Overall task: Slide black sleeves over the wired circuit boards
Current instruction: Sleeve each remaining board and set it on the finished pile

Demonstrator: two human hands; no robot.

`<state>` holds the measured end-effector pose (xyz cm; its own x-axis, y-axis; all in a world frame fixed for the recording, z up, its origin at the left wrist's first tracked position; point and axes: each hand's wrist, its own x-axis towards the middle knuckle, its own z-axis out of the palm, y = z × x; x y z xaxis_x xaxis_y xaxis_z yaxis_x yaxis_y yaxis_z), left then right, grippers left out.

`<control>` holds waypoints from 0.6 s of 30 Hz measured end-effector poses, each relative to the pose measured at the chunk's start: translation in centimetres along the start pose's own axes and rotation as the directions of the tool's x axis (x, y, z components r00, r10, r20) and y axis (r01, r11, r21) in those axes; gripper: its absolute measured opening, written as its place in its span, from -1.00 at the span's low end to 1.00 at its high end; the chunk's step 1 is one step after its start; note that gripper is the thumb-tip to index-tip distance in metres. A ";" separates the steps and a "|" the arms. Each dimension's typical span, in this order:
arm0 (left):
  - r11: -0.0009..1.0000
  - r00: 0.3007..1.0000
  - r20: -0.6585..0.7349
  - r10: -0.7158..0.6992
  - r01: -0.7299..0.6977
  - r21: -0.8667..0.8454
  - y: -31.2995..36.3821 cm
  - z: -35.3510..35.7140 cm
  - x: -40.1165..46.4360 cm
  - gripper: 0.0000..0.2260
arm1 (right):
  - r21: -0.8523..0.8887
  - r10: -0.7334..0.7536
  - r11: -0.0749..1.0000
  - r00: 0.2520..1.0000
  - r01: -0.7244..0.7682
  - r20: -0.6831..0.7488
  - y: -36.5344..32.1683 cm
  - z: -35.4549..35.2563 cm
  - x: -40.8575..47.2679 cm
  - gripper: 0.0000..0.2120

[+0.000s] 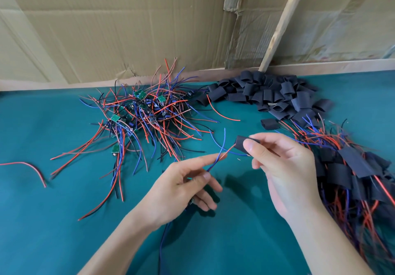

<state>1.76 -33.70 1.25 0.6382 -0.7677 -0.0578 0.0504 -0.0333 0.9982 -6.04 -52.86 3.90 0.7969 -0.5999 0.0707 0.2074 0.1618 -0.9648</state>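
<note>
Head view: right hand (284, 168) fingers pinch a short black tubular sleeve (242, 144); left hand (181, 189) fingers pinch thin blue and red wires (218, 157) entering it.

At the centre of the frame the right hand (284, 163) pinches a black sleeve (242, 144), with red and blue wires (222, 155) entering its left end. The left hand (183, 187) pinches those wires lower down. A tangle of wired boards (139, 114) lies at centre left, loose sleeves (273, 95) at upper right, and sleeved boards (352, 172) at the right edge, all on a teal table (64, 221).
</note>
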 end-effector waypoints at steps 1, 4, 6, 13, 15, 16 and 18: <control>1.000 1.000 0.004 -0.003 0.003 0.009 0.0 -0.1 0.0 -0.55 | 0.008 0.006 1.000 1.000 -0.006 0.003 0.0 0.0 0.1 -0.70; 1.000 1.000 0.010 -0.017 0.017 0.013 0.1 -0.2 -0.1 -0.55 | 0.032 0.019 0.999 1.000 -0.019 0.007 0.1 -0.2 0.2 -0.70; 1.000 0.999 0.020 -0.027 0.028 -0.003 0.2 -0.1 -0.2 -0.56 | 0.040 0.022 0.999 1.000 -0.023 0.007 0.2 -0.2 0.2 -0.70; 0.999 0.999 0.017 -0.044 0.044 0.012 0.4 0.2 -0.1 -0.65 | 0.053 0.051 0.997 0.999 -0.051 0.008 0.0 -0.4 0.4 -0.69; 0.998 0.998 0.018 -0.059 0.059 0.016 0.5 0.1 0.0 -0.65 | 0.044 0.057 0.997 0.998 -0.058 0.033 -0.1 -0.7 0.4 -0.71; 0.998 0.998 0.023 -0.062 0.061 0.023 0.5 0.1 0.0 -0.65 | 0.037 0.058 0.997 0.997 -0.060 0.049 -0.2 -0.8 0.5 -0.71; 0.997 0.998 0.032 -0.058 0.056 0.043 0.5 0.1 0.0 -0.65 | 0.026 0.055 0.998 0.995 -0.058 0.082 -0.3 -1.0 0.6 -0.71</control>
<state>1.72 -33.74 1.78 0.6096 -0.7844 -0.1146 0.0527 -0.1041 0.9932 -6.21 -54.06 3.92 0.8511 -0.5236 0.0377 0.1758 0.2167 -0.9603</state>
